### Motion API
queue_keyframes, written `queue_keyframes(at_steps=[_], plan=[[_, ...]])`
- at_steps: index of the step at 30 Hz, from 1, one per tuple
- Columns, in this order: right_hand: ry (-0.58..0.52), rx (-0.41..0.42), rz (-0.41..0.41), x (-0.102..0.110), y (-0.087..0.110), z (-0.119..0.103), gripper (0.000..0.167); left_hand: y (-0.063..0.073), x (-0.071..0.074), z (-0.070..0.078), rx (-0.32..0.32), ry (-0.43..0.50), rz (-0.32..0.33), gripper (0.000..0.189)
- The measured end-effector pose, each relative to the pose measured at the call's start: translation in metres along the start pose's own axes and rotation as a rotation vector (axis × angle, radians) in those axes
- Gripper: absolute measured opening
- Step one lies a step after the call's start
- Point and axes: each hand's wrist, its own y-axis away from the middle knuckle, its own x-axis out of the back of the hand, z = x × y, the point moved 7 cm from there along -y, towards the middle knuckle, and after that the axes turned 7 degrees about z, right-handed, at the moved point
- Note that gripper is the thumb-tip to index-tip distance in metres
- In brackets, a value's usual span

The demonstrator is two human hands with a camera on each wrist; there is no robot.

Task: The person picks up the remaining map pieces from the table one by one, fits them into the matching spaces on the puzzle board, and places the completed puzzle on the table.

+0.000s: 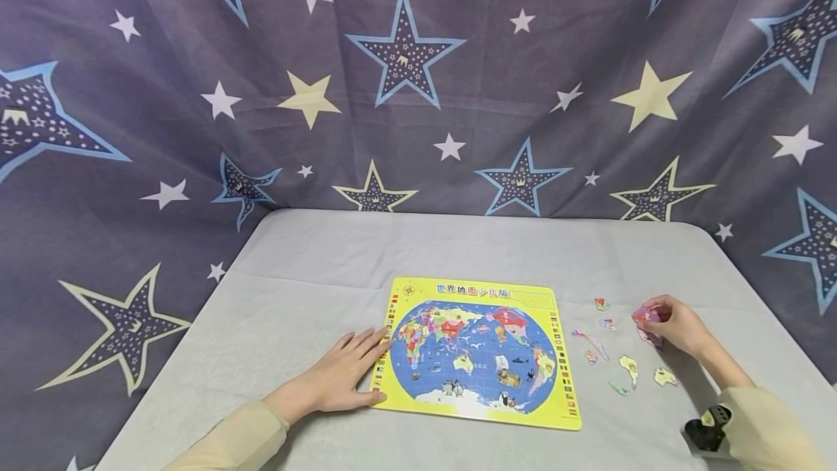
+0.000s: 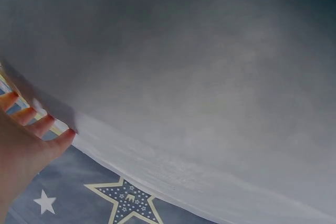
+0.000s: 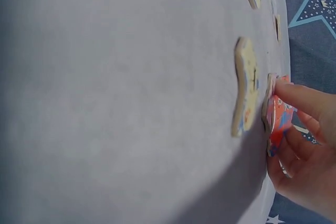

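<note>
We've got our L hand (image 1: 343, 373) w/ fingers extended, thumb apart, touching the L edge of the yellow map board (image 1: 559, 413) on the worktop (image 1: 327, 249). Our R hand (image 1: 676, 325) pinches a red-pink pc (image 1: 644, 315), R of board, nr other loose pcs (image 1: 665, 377).

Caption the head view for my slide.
Left hand touching a world map board, right hand holding a pinkish-red piece beside scattered pieces.
</note>
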Motion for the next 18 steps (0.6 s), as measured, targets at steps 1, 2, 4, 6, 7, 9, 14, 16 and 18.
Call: queue_keyframes(at_steps=[1,2,4,6,7,9,14,16,18], plan=[[-0.003,0.0,0.0,0.0,0.0,0.0001,0.034,0.0001,0.0005,0.0002,0.0,-0.001,0.001,0.082],[-0.007,0.002,0.003,0.0003,0.0,-0.0001,0.034,0.0001,0.0006,0.0003,-0.001,-0.001,0.002,0.082],[-0.01,0.01,0.013,0.0008,0.0002,-0.0007,0.033,0.0003,0.0006,0.0004,-0.002,-0.001,0.001,0.082],[-0.017,0.025,0.025,0.0017,0.0007,-0.002,0.031,0.0005,0.0007,0.0005,-0.003,-0.001,0.0,0.082],[-0.021,0.035,0.03,0.0022,0.0012,-0.0031,0.029,0.0007,0.001,0.0006,-0.002,0.0,-0.001,0.082],[-0.026,0.055,0.034,0.0036,0.002,-0.0053,0.026,0.0004,0.0009,0.0007,-0.004,0.0,0.0,0.082],[-0.002,0.076,0.029,0.0059,0.004,-0.0079,0.02,0.0004,0.0014,0.0008,-0.004,0.0,0.005,0.082],[0.016,0.072,0.026,0.0062,0.004,-0.0077,0.019,0.0008,0.0016,0.0007,-0.003,0.002,0.005,0.082],[0.026,0.072,0.019,0.0061,0.0035,-0.0079,0.019,0.001,0.0014,0.0006,-0.002,0.003,0.005,0.082]])
